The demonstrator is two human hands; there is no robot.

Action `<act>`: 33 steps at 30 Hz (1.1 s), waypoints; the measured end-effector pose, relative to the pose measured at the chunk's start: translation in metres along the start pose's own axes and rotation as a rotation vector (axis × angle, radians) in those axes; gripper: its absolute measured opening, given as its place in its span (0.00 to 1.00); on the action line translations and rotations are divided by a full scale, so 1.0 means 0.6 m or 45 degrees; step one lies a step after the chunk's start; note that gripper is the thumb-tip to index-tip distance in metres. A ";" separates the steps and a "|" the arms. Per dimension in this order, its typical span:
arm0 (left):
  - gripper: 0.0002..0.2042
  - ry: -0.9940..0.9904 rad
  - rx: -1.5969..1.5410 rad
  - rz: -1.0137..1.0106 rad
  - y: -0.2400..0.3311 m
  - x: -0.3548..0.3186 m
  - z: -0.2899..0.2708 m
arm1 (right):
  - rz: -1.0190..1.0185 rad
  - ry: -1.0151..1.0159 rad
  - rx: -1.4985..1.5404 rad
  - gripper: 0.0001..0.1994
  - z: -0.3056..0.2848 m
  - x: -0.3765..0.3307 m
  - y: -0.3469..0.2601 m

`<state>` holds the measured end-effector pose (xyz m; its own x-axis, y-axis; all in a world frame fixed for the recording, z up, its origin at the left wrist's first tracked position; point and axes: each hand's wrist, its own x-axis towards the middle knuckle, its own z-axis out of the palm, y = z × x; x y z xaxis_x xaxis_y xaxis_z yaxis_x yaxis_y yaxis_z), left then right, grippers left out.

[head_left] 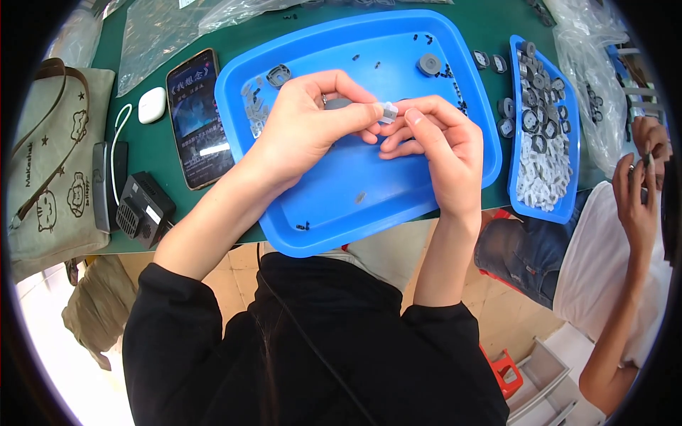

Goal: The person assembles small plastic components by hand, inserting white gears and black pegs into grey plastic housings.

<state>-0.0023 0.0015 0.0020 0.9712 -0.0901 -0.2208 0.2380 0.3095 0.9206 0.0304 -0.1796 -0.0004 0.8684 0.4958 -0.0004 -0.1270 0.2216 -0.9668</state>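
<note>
Both hands over the big blue tray (334,206) on the green counter (153,153) — left hand (302,128) and right hand (433,145) pinch one small grey part (388,111) between them, fingers clamped on it. Phone (199,117) left of tray — narrow blue tray (568,206) of grey parts to the right.

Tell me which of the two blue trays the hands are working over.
The large blue tray at the table's near edge: both hands meet above it, and it is nearly bare. The narrow blue tray to its right is heaped with small grey parts.
</note>
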 end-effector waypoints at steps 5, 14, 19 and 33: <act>0.05 -0.025 -0.018 -0.017 -0.004 0.001 -0.003 | 0.000 0.025 -0.055 0.08 0.001 -0.001 0.001; 0.06 -0.080 -0.319 -0.076 -0.007 0.007 -0.003 | 0.016 0.152 -0.109 0.07 0.004 0.000 0.004; 0.07 -0.101 -0.321 -0.066 -0.009 0.009 -0.004 | 0.007 0.166 -0.100 0.07 0.003 -0.001 0.005; 0.22 -0.135 -0.422 -0.079 -0.005 0.009 0.002 | -0.055 0.345 -0.119 0.07 0.007 0.003 0.012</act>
<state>0.0023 -0.0011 -0.0018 0.9519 -0.2107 -0.2223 0.3051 0.5892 0.7481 0.0290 -0.1738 -0.0062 0.9700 0.2425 -0.0151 -0.0536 0.1529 -0.9868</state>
